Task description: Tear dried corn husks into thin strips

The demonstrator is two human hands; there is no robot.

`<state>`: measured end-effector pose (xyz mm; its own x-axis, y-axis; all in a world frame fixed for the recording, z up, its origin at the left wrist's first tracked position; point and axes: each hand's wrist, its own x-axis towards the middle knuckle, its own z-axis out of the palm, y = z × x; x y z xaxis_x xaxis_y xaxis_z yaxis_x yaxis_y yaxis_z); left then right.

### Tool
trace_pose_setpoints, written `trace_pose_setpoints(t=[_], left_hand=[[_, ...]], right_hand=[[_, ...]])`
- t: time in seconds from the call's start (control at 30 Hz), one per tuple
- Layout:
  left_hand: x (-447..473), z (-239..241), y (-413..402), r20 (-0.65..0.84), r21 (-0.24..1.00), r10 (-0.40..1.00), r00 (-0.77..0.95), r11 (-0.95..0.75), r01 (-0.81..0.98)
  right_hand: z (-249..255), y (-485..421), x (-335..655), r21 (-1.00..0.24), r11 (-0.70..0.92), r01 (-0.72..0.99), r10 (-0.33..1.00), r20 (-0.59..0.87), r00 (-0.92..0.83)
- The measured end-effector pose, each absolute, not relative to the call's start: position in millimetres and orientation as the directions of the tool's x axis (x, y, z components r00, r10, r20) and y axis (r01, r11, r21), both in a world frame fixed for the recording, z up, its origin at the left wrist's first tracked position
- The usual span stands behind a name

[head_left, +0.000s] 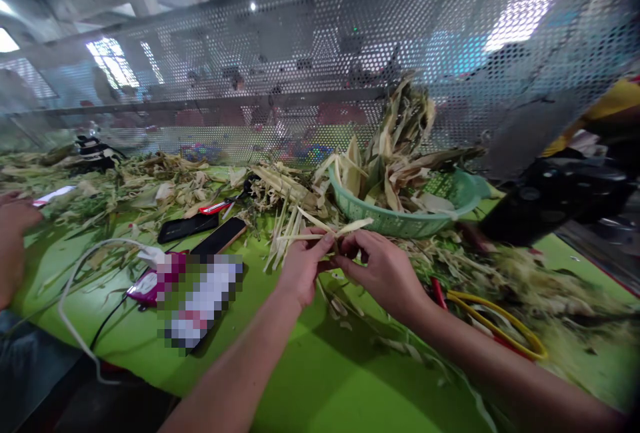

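Note:
Pale strips of corn husk (357,225) cross between my two hands above the green table. My left hand (303,261) is closed, pinching the strips between thumb and fingers. Right beside it, my right hand (377,265) is closed too, its fingertips on the same strips where they meet. The exact pinch point is partly hidden by the fingers. Just behind my hands stands a green plastic basket (395,220) of dry corn husks (400,146). More narrow cut strips (280,236) lie left of my left hand.
Phones (220,236), a purple power bank (155,280) and a white cable (75,293) lie to the left. Yellow-handled scissors (500,320) sit by my right forearm among corn silk (540,286). A perforated metal screen (280,86) stands behind. Another person's hand (15,240) shows at far left.

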<state>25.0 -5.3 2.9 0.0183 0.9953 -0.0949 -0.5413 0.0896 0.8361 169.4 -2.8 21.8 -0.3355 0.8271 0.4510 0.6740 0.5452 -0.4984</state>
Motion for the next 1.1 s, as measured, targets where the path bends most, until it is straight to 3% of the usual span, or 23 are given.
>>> trace_pose_setpoints(t=[0.13,0.33,0.47,0.9,1.0,1.1], left_hand=[[26,3,-6,-0.074,0.846,0.996,0.046,0.087,-0.526],[21,5,-5,0.001,0.908,0.998,0.065,0.026,-0.419],[18,4,-2,0.027,0.926,0.999,0.031,-0.014,-0.378],[14,6,2,-0.120,0.841,0.991,0.067,0.137,-0.524],[11,6,3,-0.065,0.854,0.996,0.060,0.086,-0.514],[11,7,2,-0.035,0.870,0.997,0.067,0.063,-0.489]], right_hand=[[19,-1,171,-0.481,0.530,0.699,0.835,0.442,-0.329],[22,6,176,-0.776,0.402,0.486,0.906,0.260,-0.333],[22,12,180,-0.870,0.360,0.337,0.898,0.225,-0.378],[31,13,185,-0.835,0.382,0.396,0.894,0.226,-0.387],[38,9,186,-0.846,0.367,0.387,0.888,0.195,-0.416],[41,10,188,-0.827,0.398,0.397,0.896,0.256,-0.364]])
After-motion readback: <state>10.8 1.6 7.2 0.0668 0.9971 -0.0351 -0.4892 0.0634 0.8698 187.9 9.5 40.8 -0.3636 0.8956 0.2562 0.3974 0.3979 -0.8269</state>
